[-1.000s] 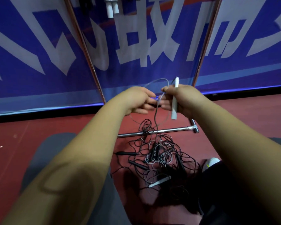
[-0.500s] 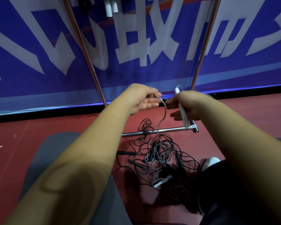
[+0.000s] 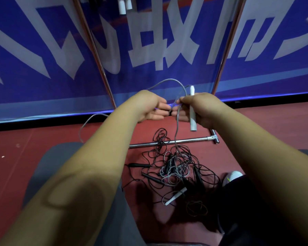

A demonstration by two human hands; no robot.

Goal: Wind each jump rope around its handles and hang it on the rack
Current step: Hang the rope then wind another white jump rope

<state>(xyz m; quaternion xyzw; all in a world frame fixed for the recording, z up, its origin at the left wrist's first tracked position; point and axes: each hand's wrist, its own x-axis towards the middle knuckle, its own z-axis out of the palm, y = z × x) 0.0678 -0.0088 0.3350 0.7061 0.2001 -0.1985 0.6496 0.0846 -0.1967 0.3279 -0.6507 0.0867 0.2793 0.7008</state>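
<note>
Right hand (image 3: 203, 108) grip clamping around upright white handle (image 3: 193, 124), left hand (image 3: 149, 108) grip pinching grey cord (image 3: 176, 134) just beside it

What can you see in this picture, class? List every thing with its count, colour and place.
held handle: one, white, upright in the right grip
grey rope: one, grey, arching above both grips, running down into the pile
rope pile: one tangle, black and grey, on the floor by the rack's base bar
loose handle: one, white, at the pile's near edge
black handles: several, black, in the pile
hung handles: two, white, top edge, between the rack's poles
rack: one, silver metal, before the banner
banner: one, blue with white characters, behind
floor: one, red, underneath
shoe: one, white, right of the pile
left grip: pinches the grey rope
right grip: holds the held handle
</note>
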